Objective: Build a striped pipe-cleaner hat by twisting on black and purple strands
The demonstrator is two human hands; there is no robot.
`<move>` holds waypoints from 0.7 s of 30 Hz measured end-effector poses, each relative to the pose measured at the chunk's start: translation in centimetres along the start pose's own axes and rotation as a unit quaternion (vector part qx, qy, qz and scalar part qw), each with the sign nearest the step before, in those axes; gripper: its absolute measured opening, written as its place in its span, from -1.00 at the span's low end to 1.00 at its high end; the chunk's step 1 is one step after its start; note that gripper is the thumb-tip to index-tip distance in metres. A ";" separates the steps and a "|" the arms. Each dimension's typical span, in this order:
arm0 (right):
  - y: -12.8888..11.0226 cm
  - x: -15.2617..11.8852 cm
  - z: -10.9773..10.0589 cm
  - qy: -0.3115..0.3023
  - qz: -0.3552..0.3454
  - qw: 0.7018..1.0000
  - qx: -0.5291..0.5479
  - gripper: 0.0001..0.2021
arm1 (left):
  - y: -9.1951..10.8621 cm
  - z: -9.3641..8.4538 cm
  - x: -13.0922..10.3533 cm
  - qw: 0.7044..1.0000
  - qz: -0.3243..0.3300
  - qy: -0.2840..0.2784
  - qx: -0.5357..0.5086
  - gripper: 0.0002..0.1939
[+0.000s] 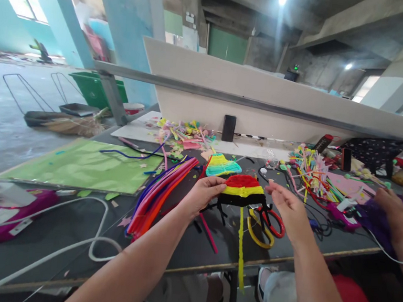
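Note:
A striped piece of pipe cleaners point(243, 190), red on top, yellow in the middle and black below, is raised over the dark table. My left hand point(206, 194) pinches its left end. Just off its right end, my right hand point(285, 205) has its fingertips drawn together; what they hold is too small to make out. Black strands dangle under the piece, and a long yellow pipe cleaner point(241, 246) hangs past the table edge. Scissors with yellow and red handles point(263, 229) lie below. Behind is a yellow and turquoise piece point(222, 165).
A bundle of colourful pipe cleaners point(163, 192) lies left of my hands, near a green sheet point(77, 164). Magenta glue gun point(7, 214) and white cord point(102, 222) occupy the left. A phone point(229, 128) leans at the back. At right are pipe-cleaner scraps point(311, 169) and another person's hand point(391, 209).

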State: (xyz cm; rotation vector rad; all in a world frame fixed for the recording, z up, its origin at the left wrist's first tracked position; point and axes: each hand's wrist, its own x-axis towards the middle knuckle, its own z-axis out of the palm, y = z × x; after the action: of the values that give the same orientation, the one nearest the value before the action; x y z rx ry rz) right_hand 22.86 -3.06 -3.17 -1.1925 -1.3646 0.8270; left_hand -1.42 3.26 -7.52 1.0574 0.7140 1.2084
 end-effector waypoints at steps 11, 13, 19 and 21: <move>2.0 1.2 1.5 -0.045 0.001 0.997 -0.056 -0.66 | 0.6 -0.1 -0.5 0.998 -0.033 -0.046 -0.023 -0.63; 2.3 1.2 1.4 -0.040 0.012 0.998 -0.045 -0.65 | 0.6 -0.2 -0.6 0.998 -0.037 -0.048 -0.007 -0.65; 1.8 0.8 1.9 -0.041 0.035 0.999 0.005 -0.67 | 0.2 0.2 -0.6 0.998 -0.034 -0.054 0.028 -0.71; 1.6 0.7 2.2 -0.046 0.035 0.998 0.019 -0.70 | 0.1 0.2 -0.6 0.998 -0.036 -0.049 0.032 -0.74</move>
State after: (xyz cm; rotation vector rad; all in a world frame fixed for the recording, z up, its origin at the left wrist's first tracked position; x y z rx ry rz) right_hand 21.11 -1.67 -4.85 -1.1908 -1.3806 0.9649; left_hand -1.43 2.65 -7.46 1.1273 0.7115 1.0705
